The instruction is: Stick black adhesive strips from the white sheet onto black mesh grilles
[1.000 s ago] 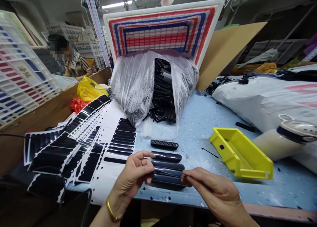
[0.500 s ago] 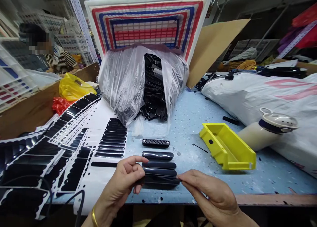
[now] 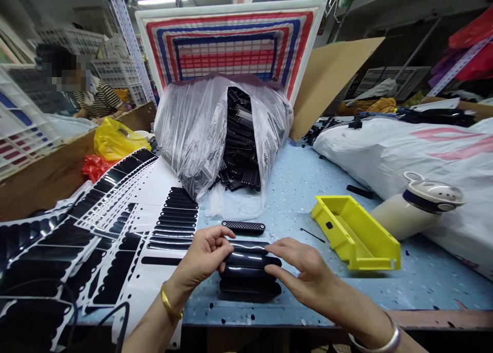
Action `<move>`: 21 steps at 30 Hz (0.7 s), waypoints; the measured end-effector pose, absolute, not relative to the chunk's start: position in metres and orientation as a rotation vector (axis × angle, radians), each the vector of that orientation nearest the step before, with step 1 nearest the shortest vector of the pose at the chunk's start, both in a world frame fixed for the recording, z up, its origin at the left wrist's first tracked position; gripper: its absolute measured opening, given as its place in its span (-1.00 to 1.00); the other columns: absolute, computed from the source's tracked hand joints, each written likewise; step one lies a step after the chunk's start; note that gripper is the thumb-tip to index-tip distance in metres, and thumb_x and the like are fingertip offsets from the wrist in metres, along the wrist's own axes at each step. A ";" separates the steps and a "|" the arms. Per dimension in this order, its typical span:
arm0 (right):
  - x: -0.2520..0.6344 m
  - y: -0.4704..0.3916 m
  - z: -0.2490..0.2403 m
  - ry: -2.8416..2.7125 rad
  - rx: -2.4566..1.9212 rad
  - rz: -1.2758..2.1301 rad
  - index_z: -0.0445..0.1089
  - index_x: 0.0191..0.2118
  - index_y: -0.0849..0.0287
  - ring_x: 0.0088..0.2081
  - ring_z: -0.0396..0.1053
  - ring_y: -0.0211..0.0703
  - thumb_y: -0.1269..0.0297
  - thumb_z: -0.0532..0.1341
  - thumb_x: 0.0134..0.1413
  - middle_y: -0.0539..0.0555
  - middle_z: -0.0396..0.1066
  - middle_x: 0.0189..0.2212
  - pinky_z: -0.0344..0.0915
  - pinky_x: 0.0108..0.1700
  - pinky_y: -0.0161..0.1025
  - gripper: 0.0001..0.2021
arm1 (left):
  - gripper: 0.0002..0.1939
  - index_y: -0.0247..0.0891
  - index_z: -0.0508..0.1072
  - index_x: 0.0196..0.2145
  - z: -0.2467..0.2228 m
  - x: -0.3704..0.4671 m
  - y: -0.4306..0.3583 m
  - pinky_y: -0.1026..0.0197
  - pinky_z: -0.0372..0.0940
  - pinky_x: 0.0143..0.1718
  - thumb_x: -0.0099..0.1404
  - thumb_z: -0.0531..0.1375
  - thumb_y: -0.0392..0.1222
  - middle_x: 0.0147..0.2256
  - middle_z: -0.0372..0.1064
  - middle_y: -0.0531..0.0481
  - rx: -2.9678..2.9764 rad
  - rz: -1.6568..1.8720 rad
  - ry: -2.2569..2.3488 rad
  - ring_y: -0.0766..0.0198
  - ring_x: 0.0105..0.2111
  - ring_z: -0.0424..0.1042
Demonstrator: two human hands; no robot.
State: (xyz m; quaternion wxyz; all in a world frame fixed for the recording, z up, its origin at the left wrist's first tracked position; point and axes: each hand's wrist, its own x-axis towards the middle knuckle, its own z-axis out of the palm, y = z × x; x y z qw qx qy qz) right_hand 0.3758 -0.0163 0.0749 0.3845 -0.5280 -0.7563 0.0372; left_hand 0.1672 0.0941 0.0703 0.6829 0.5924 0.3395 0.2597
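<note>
Strips (image 3: 250, 274) lie in a row on the worktop (image 3: 292, 188), between the left grip (image 3: 204, 255) and right grip (image 3: 308, 271). The left grip bends close at their ends; whether it pinches one, I cannot tell. The right grip's thumb and forefinger stand apart. Beyond both grips lies a bar (image 3: 243, 228).

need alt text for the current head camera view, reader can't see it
A person's left hand and right hand are at opposite ends of glossy black strips over a blue table. Behind is an open plastic bag of black pieces, with sheets left and a yellow bin right.
</note>
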 end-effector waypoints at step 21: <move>0.406 0.019 0.032 -1.656 -1.620 0.592 0.55 -0.29 0.19 -0.43 0.47 -0.22 0.29 0.19 0.16 0.03 0.54 -0.43 0.34 -0.40 -0.36 -0.82 | -0.74 -0.31 0.53 -0.36 0.032 0.175 0.121 0.23 0.27 -0.27 0.30 0.04 -0.25 -0.40 0.51 -0.08 2.405 0.529 0.713 0.23 -0.35 0.46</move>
